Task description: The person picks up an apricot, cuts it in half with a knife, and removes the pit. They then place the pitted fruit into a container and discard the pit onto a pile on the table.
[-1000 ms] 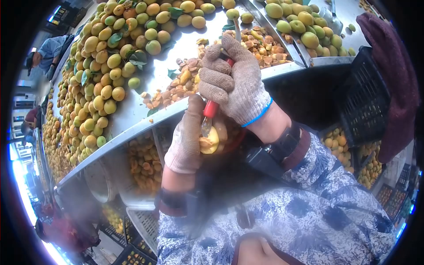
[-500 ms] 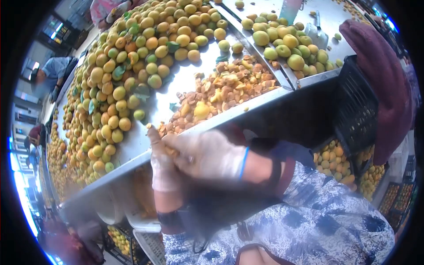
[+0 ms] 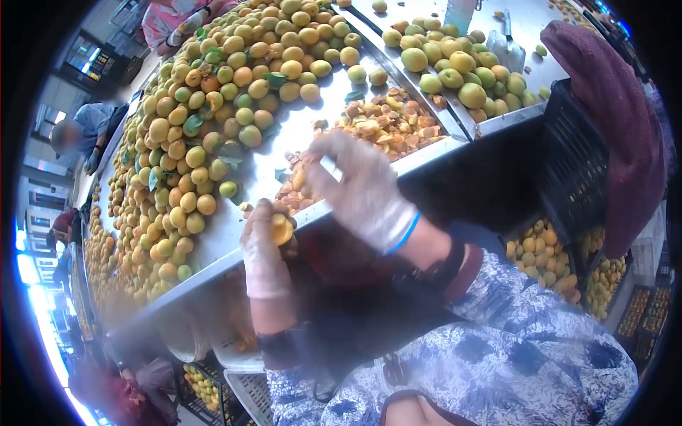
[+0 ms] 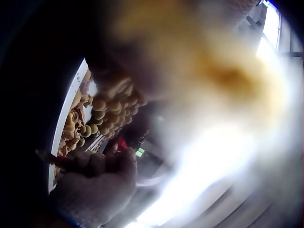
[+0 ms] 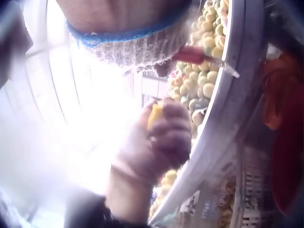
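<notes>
My gloved left hand pinches a cut yellow apricot just in front of the table's metal rim. In the right wrist view, a bit of the apricot's yellow flesh shows between thumb and fingers. Up and to the right, apart from it, my gloved right hand grips a red-handled tool with a narrow metal tip. Most of the handle is hidden in that fist. Just beyond the right hand, a heap of apricot halves and pieces lies on the metal table.
Whole apricots pile up on the left of the table; greener ones lie beyond a metal divider with a scoop. A black crate and maroon cloth stand right. Fruit crates sit below. Other people work at the left.
First the tool's tip was in the apricot in the left hand. Both hands then came together at the rim; now the right hand has lifted away up and right, the apricot staying in the left.
</notes>
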`<control>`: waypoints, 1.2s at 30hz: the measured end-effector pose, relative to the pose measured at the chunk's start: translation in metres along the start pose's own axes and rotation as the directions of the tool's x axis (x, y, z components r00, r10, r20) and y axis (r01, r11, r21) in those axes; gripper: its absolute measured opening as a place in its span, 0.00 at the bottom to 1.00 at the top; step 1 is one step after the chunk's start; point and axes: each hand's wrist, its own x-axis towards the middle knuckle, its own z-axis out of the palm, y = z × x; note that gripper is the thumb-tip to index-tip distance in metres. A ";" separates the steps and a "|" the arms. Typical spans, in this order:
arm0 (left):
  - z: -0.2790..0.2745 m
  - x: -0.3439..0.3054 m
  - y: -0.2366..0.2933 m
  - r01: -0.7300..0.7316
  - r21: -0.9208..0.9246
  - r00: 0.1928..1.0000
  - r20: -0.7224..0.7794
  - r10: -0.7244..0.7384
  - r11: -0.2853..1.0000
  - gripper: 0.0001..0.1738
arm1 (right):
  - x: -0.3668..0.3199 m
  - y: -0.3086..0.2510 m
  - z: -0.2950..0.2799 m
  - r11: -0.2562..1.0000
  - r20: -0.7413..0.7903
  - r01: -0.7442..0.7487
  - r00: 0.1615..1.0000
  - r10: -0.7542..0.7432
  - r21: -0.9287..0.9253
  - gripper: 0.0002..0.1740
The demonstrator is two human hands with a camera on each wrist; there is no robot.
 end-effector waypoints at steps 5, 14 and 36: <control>0.006 0.044 -0.011 -0.469 0.615 0.872 0.210 0.442 0.634 0.19 | 0.028 0.012 -0.032 0.817 0.032 -0.362 0.907 0.420 -0.448 0.13; 0.067 0.062 0.024 -0.282 0.956 0.959 0.282 0.019 0.083 0.26 | 0.036 0.037 -0.036 0.944 -0.108 -0.276 0.960 0.259 -0.180 0.14; -0.289 -0.190 -0.087 0.497 0.860 0.867 -0.499 -0.012 0.113 0.28 | 0.019 0.025 -0.026 0.954 0.136 -0.242 0.954 0.267 -0.175 0.19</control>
